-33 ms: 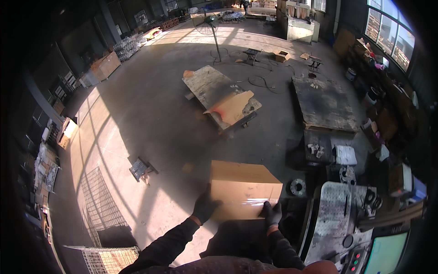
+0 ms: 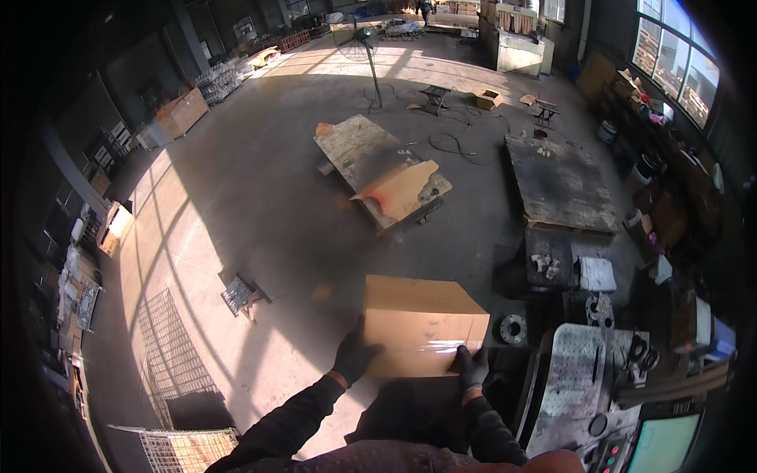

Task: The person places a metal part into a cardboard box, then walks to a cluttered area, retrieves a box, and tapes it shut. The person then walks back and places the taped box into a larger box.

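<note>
A brown cardboard box (image 2: pixel 430 335) is held up in front of my body, with a shiny strip of clear tape across its near side. My left hand (image 2: pixel 356 356), in a dark glove, presses against the box's left side. Around its lower right corner grips my right hand (image 2: pixel 471 369), gloved as well, with the thumb on the near face. The fingers behind the box and its underside are hidden. Whether anything is inside cannot be seen.
A low pallet (image 2: pixel 359 138) bearing a torn cardboard sheet (image 2: pixel 406 189) lies ahead. Another dark-topped pallet (image 2: pixel 560 181) is to the right. Close on my right are a metal flange (image 2: pixel 513 329), a perforated plate (image 2: pixel 572 370) and a screen (image 2: pixel 664 445). A small stool (image 2: pixel 239 295) stands left, near a wire mesh basket (image 2: pixel 185 449).
</note>
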### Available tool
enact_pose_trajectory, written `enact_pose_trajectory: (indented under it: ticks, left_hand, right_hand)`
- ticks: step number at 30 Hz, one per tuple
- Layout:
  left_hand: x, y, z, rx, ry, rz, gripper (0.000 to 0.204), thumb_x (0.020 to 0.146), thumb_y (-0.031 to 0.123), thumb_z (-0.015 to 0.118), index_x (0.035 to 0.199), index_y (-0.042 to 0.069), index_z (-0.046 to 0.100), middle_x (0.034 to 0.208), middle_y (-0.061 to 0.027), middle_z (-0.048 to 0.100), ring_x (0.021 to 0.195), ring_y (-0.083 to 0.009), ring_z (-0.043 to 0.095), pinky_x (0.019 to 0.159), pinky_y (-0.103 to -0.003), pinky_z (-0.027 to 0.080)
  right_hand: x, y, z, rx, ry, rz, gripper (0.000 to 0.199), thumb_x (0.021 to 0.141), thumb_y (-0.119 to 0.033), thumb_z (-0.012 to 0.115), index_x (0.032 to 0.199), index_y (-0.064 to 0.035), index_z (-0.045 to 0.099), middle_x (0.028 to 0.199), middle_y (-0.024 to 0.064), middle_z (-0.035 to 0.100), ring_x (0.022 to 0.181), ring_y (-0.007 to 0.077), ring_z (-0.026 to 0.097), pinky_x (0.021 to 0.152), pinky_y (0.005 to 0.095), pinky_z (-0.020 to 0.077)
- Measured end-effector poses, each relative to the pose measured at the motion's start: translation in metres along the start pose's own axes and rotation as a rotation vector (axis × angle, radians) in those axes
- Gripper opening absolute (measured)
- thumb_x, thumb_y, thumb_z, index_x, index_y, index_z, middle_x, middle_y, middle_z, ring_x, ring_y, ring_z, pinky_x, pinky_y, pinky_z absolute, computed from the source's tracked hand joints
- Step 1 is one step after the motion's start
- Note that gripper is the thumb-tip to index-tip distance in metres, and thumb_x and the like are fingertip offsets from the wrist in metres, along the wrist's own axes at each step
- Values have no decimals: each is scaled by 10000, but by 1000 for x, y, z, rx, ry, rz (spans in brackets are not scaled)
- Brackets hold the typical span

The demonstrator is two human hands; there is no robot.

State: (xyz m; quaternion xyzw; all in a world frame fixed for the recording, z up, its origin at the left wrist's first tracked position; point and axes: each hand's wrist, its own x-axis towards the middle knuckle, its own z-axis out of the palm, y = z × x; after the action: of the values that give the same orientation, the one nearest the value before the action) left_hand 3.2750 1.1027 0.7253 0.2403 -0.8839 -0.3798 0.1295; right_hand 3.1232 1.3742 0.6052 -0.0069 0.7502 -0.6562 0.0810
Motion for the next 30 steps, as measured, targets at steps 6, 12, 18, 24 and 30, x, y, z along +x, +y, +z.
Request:
enact_pose_trajectory:
  ticks: [6,12,18,24,30]
  left_hand:
    - [223,1,45,-317,-27,24,721,905,183,781,1512,50,415,1220,-203,711,1130,-378,684,933,-441,540]
    - [428,77,70,-709,-143,228,670,967,70,710,1539,-31,378,1381,-185,613,1254,-279,607,1032,-407,496]
    - [635,103,104,-1116,-260,-1,459,1100,328,544,1414,-6,523,1319,-107,616,1236,-184,564,1053,-343,468]
    - [838,81,191,-750,-53,-121,491,1107,419,513,1420,41,519,1366,-66,595,1235,-192,582,1043,-348,498]
    - [970,73,210,-1411,-98,-451,517,1090,495,511,1438,112,512,1352,-71,604,1215,-211,627,960,-411,576]
  right_hand:
    - [203,-63,37,111,26,-25,478,911,-187,812,1304,7,620,1150,90,701,1039,184,639,917,336,517]
    - [371,-150,50,205,210,-244,566,942,-109,766,1442,18,533,1365,95,619,1237,201,553,1089,339,425]
    - [544,-188,46,96,245,-363,524,965,-124,749,1423,8,532,1348,90,611,1244,209,547,1085,355,425]
    - [742,-186,96,-86,91,-435,421,1001,-152,713,1367,10,583,1333,102,643,1227,223,584,1066,379,461]
    - [925,-240,155,-296,-49,-562,480,993,-266,728,1350,26,594,1372,184,618,1280,325,589,1104,427,447]
